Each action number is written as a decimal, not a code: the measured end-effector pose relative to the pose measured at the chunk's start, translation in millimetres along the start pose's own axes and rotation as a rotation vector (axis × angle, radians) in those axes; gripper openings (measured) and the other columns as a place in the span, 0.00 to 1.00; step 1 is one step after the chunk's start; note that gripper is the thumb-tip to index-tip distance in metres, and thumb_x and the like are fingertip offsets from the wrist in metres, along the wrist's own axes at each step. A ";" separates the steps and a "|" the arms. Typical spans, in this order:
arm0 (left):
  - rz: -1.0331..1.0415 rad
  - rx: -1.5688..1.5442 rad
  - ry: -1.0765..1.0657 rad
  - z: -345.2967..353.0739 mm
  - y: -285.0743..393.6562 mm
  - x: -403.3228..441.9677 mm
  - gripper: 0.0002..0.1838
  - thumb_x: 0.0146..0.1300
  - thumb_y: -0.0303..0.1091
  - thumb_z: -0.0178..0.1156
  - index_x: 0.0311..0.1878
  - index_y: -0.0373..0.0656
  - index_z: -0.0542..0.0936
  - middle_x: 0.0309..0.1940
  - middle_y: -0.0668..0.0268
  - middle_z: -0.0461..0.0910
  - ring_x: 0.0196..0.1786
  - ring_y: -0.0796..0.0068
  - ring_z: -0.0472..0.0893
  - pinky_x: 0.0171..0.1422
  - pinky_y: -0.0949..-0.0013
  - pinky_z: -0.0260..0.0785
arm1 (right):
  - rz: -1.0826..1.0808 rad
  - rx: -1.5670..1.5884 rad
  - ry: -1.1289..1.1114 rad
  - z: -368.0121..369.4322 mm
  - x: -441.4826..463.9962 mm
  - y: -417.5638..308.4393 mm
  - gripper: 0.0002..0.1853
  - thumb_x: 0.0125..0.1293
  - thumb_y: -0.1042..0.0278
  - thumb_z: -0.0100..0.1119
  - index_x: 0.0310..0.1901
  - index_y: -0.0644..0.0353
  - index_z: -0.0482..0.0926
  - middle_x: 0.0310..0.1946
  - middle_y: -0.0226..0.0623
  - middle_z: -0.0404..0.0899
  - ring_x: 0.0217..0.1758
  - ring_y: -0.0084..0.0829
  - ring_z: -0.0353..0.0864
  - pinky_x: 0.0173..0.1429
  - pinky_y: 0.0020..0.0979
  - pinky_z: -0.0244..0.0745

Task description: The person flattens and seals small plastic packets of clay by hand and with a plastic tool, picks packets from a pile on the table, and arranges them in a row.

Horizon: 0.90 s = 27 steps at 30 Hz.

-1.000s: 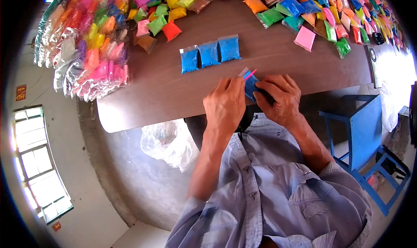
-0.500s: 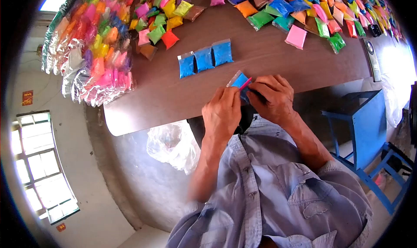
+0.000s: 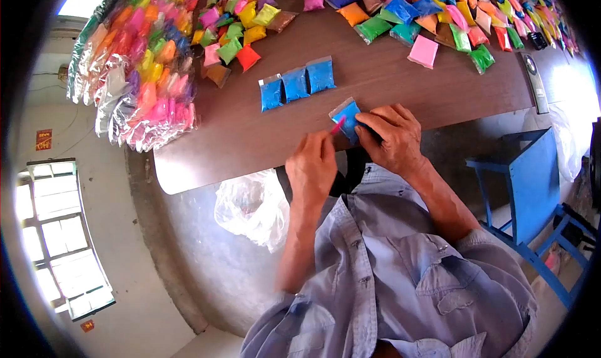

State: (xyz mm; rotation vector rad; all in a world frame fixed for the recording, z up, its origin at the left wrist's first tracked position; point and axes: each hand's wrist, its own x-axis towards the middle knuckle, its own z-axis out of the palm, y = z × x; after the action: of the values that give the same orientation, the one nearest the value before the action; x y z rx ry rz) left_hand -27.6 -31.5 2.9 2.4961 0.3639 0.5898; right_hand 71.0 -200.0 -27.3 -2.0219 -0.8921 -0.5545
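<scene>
My right hand (image 3: 394,139) pinches the right side of a small clear packet (image 3: 345,112) with blue filling, holding it tilted at the table's front edge. Between the fingertips of my left hand (image 3: 311,164) is a thin pink stick (image 3: 339,126), whose tip overlaps the face of that packet. Whether the stick touches the packet or lies inside it, I cannot tell. Beyond my hands, three similar blue packets (image 3: 295,83) lie side by side on the brown table (image 3: 238,117).
Bagged colourful packets (image 3: 147,88) are heaped at the table's left end. Loose packets (image 3: 400,13) spread along the far side, with a pink packet (image 3: 423,51) nearer. A metal-looking strip (image 3: 534,82) lies at the right edge. A blue stool (image 3: 532,182) stands right; a plastic bag (image 3: 253,207) hangs below.
My left hand has moved slightly down and left with the pink stick, uncovering more of the blue packet. The stick now sits lower. My right hand still grips the packet.
</scene>
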 end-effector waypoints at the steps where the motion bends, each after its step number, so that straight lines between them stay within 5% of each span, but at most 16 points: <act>1: -0.014 0.053 -0.004 -2.8 -4.5 3.3 0.04 0.68 0.26 0.67 0.43 0.39 0.87 0.38 0.51 0.87 0.40 0.48 0.87 0.45 0.55 0.79 | 0.004 0.000 -0.009 -0.8 -0.2 -0.8 0.11 0.58 0.68 0.78 0.42 0.54 0.90 0.36 0.31 0.85 0.38 0.37 0.84 0.45 0.38 0.78; 8: 0.076 -0.104 0.035 -7.3 4.0 0.9 0.03 0.68 0.26 0.67 0.42 0.39 0.87 0.37 0.52 0.87 0.38 0.50 0.87 0.45 0.55 0.78 | -0.026 0.009 0.006 0.2 0.5 -0.1 0.10 0.59 0.69 0.77 0.42 0.54 0.90 0.35 0.32 0.85 0.36 0.38 0.84 0.44 0.37 0.78; 9: 0.140 -0.153 0.051 -0.2 5.9 -2.0 0.03 0.70 0.30 0.66 0.42 0.42 0.85 0.37 0.55 0.86 0.40 0.47 0.86 0.44 0.50 0.77 | -0.014 0.008 -0.005 -1.6 2.0 -1.9 0.09 0.59 0.70 0.76 0.42 0.56 0.90 0.35 0.33 0.86 0.36 0.39 0.84 0.44 0.38 0.79; 17: 0.032 0.013 0.059 -8.5 -13.8 8.8 0.03 0.67 0.25 0.67 0.42 0.39 0.86 0.37 0.52 0.87 0.38 0.48 0.86 0.44 0.55 0.78 | -0.013 0.012 -0.010 -1.1 0.8 -1.1 0.08 0.58 0.71 0.78 0.39 0.55 0.89 0.34 0.32 0.85 0.36 0.38 0.83 0.45 0.37 0.79; 27: 0.032 -0.127 -0.034 -7.5 -1.9 -11.2 0.04 0.65 0.21 0.68 0.42 0.37 0.85 0.34 0.52 0.85 0.34 0.53 0.86 0.40 0.59 0.77 | 0.031 -0.010 -0.148 -9.2 11.1 -4.5 0.13 0.63 0.65 0.72 0.48 0.57 0.89 0.56 0.41 0.85 0.48 0.43 0.86 0.54 0.41 0.82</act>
State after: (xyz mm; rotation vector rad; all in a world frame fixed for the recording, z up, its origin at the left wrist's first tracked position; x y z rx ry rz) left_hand -41.1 -30.8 3.8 2.3908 0.2650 0.5649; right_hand 74.2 -201.5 -12.7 -2.1036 -0.9455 -0.3971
